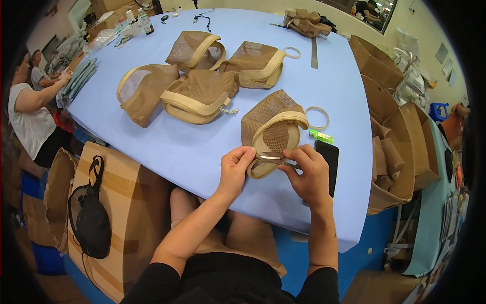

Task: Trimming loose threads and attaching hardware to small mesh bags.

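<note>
My left hand (234, 171) is closed on the near edge of a brown mesh pouch (259, 117), thumb and fingers pinching its beige trim. The pouch stands with its zippered opening towards me and its flap hanging down. My right hand (310, 175) grips a small pair of metal thread snips (272, 156). Their blades point left and lie against the trim, close to my left fingertips. Whether a thread sits between the blades is too small to tell. A beige ring strap (328, 119) and a green lighter (321, 136) lie right of the pouch.
Several similar pouches (195, 96) cluster further back on the blue table (157, 152). A black phone (331, 164) lies by my right hand, and a metal ruler (314, 53) farther off. Cardboard boxes (387, 172) line the right side. A person (33, 109) works at the left edge.
</note>
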Demonstrator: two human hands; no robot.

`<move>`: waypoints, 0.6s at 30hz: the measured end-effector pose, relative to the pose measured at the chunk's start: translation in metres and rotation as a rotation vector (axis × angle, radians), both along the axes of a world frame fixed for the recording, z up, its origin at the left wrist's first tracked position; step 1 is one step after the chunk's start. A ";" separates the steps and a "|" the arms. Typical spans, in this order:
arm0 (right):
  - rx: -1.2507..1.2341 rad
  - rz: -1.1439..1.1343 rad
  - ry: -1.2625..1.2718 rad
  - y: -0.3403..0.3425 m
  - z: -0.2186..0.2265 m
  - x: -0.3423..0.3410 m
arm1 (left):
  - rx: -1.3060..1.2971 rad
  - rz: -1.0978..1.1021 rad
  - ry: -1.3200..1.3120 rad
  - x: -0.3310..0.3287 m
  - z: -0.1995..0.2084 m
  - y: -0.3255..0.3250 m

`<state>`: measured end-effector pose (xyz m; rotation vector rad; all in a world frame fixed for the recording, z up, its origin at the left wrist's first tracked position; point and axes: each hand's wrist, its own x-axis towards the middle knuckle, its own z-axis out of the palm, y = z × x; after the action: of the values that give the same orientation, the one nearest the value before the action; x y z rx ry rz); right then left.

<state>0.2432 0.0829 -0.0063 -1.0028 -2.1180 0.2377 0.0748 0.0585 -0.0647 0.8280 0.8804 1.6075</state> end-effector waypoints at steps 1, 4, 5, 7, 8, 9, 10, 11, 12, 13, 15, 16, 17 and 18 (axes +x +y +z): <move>-0.002 0.000 0.003 0.000 0.000 0.000 | 0.004 0.001 0.003 0.000 0.000 0.000; 0.002 -0.001 0.007 -0.001 0.000 0.000 | 0.004 0.011 0.015 0.000 -0.001 0.000; -0.007 -0.004 0.025 -0.001 -0.001 0.000 | 0.002 0.020 0.020 0.000 -0.001 0.000; -0.018 -0.009 0.045 -0.002 -0.002 0.000 | -0.001 0.020 0.015 0.000 -0.001 0.000; -0.009 -0.008 0.041 -0.002 -0.001 0.000 | -0.002 0.020 0.007 0.000 -0.001 0.000; 0.000 -0.006 0.037 -0.002 -0.001 0.000 | -0.003 0.018 0.010 0.001 -0.001 0.000; 0.000 -0.007 0.040 -0.002 -0.002 0.000 | 0.000 0.015 0.012 0.000 -0.001 0.000; 0.004 -0.003 0.037 -0.002 -0.002 0.000 | 0.003 0.013 0.014 0.000 -0.001 0.000; 0.009 0.001 0.034 -0.001 -0.003 0.000 | 0.003 0.013 0.016 0.000 -0.001 0.000; 0.009 0.000 0.036 -0.001 -0.003 0.000 | 0.003 0.011 0.017 0.000 -0.001 0.000; 0.007 0.032 0.044 -0.002 -0.003 0.000 | 0.004 0.009 0.019 0.000 0.000 0.000; 0.007 0.033 0.046 -0.002 -0.003 -0.001 | 0.014 0.010 0.019 0.000 -0.001 0.000; -0.009 0.042 0.057 -0.003 -0.003 -0.002 | 0.023 0.012 0.019 0.000 -0.001 0.000; -0.025 0.052 0.068 -0.004 -0.003 -0.002 | 0.023 0.014 0.021 -0.001 -0.001 0.000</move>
<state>0.2410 0.0792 -0.0095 -0.9417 -2.0859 0.3201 0.0742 0.0580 -0.0656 0.8578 0.8855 1.6267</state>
